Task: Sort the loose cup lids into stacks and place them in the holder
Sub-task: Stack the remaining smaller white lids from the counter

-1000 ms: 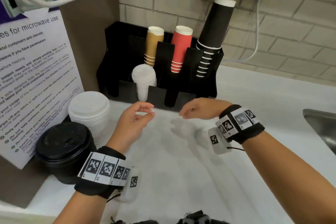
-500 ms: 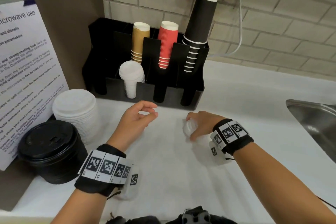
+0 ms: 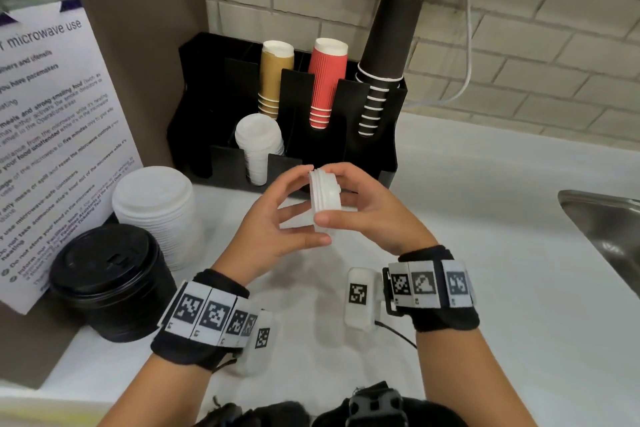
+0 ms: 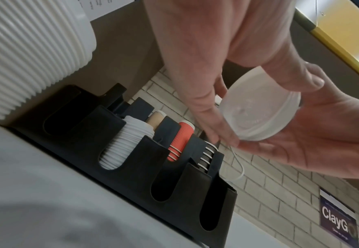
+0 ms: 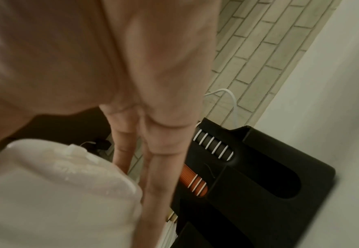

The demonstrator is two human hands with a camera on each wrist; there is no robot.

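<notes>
Both hands, the left hand (image 3: 277,218) and right hand (image 3: 367,215), grip a small stack of white lids (image 3: 323,196) just in front of the black holder (image 3: 363,156). One lid stack (image 3: 258,146) already sits in the holder; larger white lids (image 3: 156,208) and black lids (image 3: 107,274) wait left of it, judged unsorted.

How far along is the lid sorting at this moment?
Partly done. One stack of small white lids already sits in a front slot of the black holder. Both hands, left hand and right hand, hold a short stack of small lids in front of it. The large white lids and black lids remain on the counter.
</notes>
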